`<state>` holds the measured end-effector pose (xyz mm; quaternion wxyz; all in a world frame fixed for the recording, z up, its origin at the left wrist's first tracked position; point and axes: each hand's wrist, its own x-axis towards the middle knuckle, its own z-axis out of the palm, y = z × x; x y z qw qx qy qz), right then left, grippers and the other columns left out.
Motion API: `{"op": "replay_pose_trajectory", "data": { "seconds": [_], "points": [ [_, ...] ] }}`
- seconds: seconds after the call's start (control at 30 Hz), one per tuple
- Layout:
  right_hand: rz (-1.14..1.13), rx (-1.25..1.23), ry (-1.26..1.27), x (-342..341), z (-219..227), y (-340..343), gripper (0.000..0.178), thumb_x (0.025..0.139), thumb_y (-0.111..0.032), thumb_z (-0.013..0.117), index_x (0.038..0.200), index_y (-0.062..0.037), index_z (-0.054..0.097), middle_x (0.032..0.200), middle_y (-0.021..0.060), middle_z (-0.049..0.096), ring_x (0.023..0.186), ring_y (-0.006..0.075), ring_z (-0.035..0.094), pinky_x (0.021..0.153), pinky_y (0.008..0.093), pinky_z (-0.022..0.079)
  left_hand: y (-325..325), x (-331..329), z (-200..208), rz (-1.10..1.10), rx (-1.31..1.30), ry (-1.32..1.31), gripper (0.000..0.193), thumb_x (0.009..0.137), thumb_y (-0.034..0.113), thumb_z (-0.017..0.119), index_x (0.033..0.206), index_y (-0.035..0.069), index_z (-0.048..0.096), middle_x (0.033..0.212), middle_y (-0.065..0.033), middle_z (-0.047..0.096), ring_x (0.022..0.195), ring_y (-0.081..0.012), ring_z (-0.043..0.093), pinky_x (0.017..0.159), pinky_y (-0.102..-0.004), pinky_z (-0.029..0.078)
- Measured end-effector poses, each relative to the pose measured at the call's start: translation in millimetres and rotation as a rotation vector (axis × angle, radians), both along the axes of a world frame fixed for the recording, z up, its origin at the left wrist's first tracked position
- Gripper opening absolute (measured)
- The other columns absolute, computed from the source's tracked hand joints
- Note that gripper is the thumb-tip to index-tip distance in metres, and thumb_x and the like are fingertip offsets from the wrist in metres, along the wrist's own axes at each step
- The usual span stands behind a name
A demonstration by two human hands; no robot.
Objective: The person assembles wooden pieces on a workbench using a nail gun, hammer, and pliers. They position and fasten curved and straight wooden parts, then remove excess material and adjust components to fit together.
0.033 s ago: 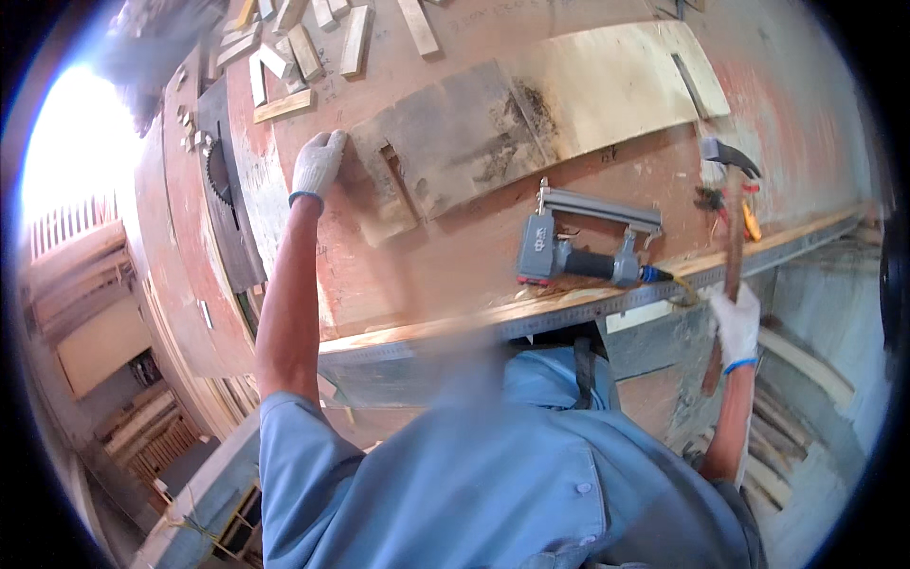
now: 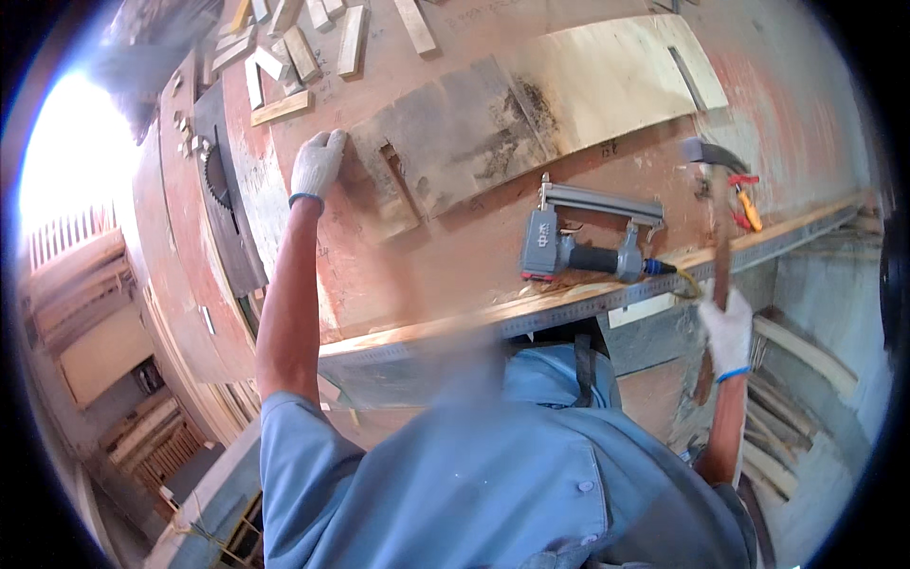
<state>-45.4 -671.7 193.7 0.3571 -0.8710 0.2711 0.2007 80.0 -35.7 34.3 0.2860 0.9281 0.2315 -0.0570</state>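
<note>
My left hand (image 2: 318, 167), in a white knitted glove, is at the near-left end of a long wooden board (image 2: 607, 85). Its closed fingers meet the board's corner. The board lies flat on the workbench, with a dark, stained left part, a pale right part and a slot near each end. My right hand (image 2: 728, 334), gloved too and a little blurred, grips the wooden handle of a claw hammer (image 2: 721, 232). The hammer stands head up over the bench's front edge. Between my hands lies a grey nail gun (image 2: 592, 259) with a blue hose fitting.
Pliers with red and yellow handles (image 2: 749, 207) lie beyond the hammer. Several short wood strips (image 2: 351, 43) are scattered at the far left. A circular saw blade (image 2: 214, 175) sticks up through the bench at left. A metal ruler (image 2: 597, 308) runs along the front edge.
The hammer and my right hand have shifted slightly to the left, and the hand a little nearer to me. My left hand and the board stay in place.
</note>
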Motion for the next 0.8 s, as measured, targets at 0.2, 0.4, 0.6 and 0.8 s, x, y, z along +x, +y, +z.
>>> {"op": "replay_pose_trajectory", "data": {
  "seconds": [0.2, 0.4, 0.6, 0.8],
  "points": [
    [0.398, -0.103, 0.151, -83, 9, 146, 0.030, 0.084, -0.026, 0.078, 0.100, -0.0021, 0.066, 0.088, 0.0227, 0.070, 0.086, 0.0431, 0.070, 0.077, 0.0501, 0.055, 0, 9, 10, -0.172, 0.096, 0.045, 0.055, 0.101, 0.046, 0.051, 0.103, -0.003, 0.076, 0.106, -0.0303, 0.072, 0.106, -0.0474, 0.067, 0.095, -0.0530, 0.051],
    [0.492, -0.280, 0.201, -109, -55, 228, 0.035, 0.086, -0.034, 0.077, 0.097, -0.0043, 0.062, 0.086, 0.0258, 0.071, 0.089, 0.0494, 0.069, 0.079, 0.0596, 0.053, -1, 6, 17, -0.375, 0.178, 0.032, 0.060, 0.100, 0.050, 0.052, 0.104, -0.004, 0.075, 0.108, -0.0307, 0.070, 0.112, -0.0475, 0.065, 0.099, -0.0528, 0.051],
    [0.389, -0.234, 0.260, -123, -69, 251, 0.037, 0.085, -0.035, 0.079, 0.098, -0.0035, 0.063, 0.089, 0.0281, 0.071, 0.091, 0.0496, 0.069, 0.080, 0.0592, 0.053, -5, -6, 20, -0.273, 0.116, 0.047, 0.067, 0.098, 0.056, 0.056, 0.092, -0.008, 0.072, 0.115, -0.0351, 0.066, 0.111, -0.0473, 0.065, 0.098, -0.0537, 0.050],
    [0.344, -0.024, 0.223, -118, -87, 242, 0.034, 0.085, -0.031, 0.079, 0.093, 0.0001, 0.067, 0.081, 0.0251, 0.071, 0.081, 0.0424, 0.073, 0.073, 0.0502, 0.057, 23, -25, 29, 0.019, -0.762, 0.112, 0.051, 0.097, 0.043, 0.068, 0.111, -0.006, 0.070, 0.097, -0.0107, 0.071, 0.091, -0.0195, 0.066, 0.085, -0.0353, 0.053]
  ]
}}
